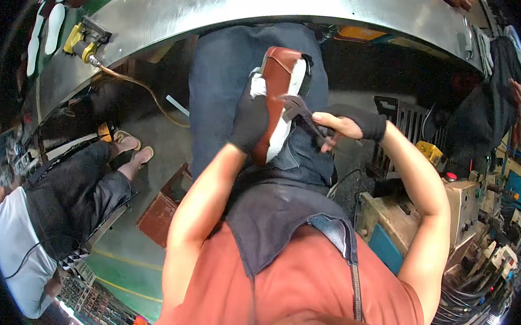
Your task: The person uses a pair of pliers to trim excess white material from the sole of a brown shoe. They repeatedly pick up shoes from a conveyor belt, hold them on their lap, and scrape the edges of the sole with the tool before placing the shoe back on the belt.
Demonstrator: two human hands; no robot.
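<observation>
A brown shoe upper (279, 70) with white edging along its underside lies lengthwise over my lap. My left hand (253, 116), in a dark glove with white at the fingertips, grips its left side. My right hand (350, 125), in a dark fingerless glove, is closed round a pair of dark pincers (297, 109). The pincers' head touches the shoe's white edge around the middle of its length. Whether the jaws are closed on the material cannot be made out. A dark apron (217, 87) covers my legs under the shoe.
A metal workbench (223, 0) curves across ahead of me; a yellow air tool (82, 44) with a hose rests on its left. A brown box (163, 210) stands on the floor at left, near a seated person (56, 227). At right are a machine (398, 226) and a dark chair (393, 120).
</observation>
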